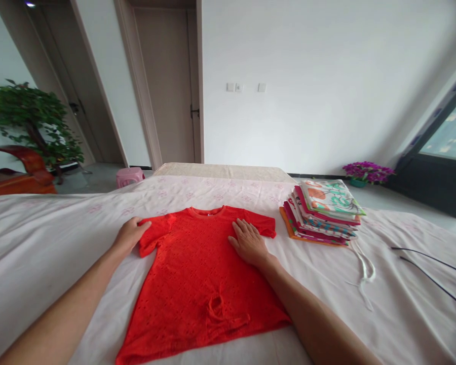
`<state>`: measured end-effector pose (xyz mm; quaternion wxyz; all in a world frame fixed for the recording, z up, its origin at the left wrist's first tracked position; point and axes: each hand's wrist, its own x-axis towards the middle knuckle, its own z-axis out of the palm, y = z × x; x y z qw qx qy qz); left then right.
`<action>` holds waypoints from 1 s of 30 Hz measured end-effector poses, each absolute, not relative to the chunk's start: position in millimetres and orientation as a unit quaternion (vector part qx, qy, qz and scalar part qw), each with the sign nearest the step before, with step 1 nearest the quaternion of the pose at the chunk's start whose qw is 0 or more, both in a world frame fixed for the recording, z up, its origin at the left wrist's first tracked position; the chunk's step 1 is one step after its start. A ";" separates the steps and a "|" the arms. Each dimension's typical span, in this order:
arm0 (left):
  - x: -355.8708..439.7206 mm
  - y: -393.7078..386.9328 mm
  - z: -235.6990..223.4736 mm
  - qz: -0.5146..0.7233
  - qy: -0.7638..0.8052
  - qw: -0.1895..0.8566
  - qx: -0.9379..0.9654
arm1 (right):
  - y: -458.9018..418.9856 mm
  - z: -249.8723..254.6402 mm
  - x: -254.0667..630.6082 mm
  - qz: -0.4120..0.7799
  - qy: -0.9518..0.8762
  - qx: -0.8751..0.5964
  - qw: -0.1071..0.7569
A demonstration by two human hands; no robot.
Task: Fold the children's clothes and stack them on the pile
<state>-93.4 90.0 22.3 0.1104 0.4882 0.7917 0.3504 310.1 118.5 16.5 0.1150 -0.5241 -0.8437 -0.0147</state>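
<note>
A red short-sleeved T-shirt (190, 263) with small eyelet holes lies spread on the pale sheet (95, 218), its neckline facing away from me. A knotted tie of the same red shows near its hem. My left hand (131, 234) pinches the edge of the left sleeve between thumb and fingers. Flat on the upper right of the shirt's chest, my right hand (249, 242) rests with fingers stretched out. Right of the shirt sits a stack of folded clothes (323, 215), with a white patterned piece on top and white cords hanging from its near side.
Two thin black cords (437, 261) cross the sheet at the right. Beyond the covered surface stand a pink stool (130, 176), a wooden armchair (23, 167), a green plant (30, 116) and a pot of purple flowers (368, 172). Doors and a white wall close off the back.
</note>
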 end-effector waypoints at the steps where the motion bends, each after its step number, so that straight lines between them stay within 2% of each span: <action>1: -93.2 92.2 21.6 0.366 0.782 0.120 0.490 | 118.4 16.9 310.0 -0.013 -0.844 -0.524 0.115; 8: -94.3 97.9 19.7 0.367 0.801 0.095 0.463 | 117.5 20.0 309.5 -0.008 -0.845 -0.523 0.115; 14: -93.1 83.6 27.0 0.170 0.861 -0.008 0.480 | 118.8 18.7 310.8 -0.005 -0.847 -0.518 0.118; 19: -70.8 82.2 38.4 0.153 0.824 -0.093 0.537 | 119.5 17.9 310.8 -0.008 -0.847 -0.517 0.124; 21: -55.7 88.6 43.2 0.164 0.788 -0.087 0.586 | 119.1 18.1 310.5 -0.009 -0.847 -0.517 0.123; 25: -17.6 108.4 47.2 0.185 0.698 -0.006 0.692 | 117.6 19.6 310.0 -0.009 -0.846 -0.518 0.123; 30: 20.7 128.0 33.2 0.159 0.643 0.050 0.748 | 117.1 22.3 310.3 -0.002 -0.846 -0.520 0.120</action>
